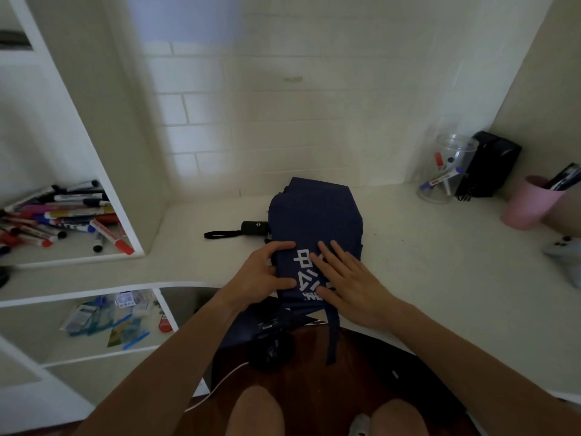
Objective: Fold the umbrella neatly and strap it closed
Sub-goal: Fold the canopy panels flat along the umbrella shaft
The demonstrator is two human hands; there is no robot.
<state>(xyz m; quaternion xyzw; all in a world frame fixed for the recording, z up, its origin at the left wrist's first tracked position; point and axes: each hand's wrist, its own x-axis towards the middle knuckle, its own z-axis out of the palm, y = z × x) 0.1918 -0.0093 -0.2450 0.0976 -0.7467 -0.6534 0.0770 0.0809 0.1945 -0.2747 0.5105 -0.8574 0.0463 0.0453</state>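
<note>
on the white desk (408,247), both hands (301,278) press flat the navy umbrella (314,215).

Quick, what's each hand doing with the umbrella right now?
Left hand: closed on the near edge of the umbrella, gripping the cloth.
Right hand: open, flat, pressing on the cloth.

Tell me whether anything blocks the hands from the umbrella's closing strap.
Nothing visible does. The strap hangs free off the desk edge below the right hand; both the right and left hand rest on the umbrella.
</note>
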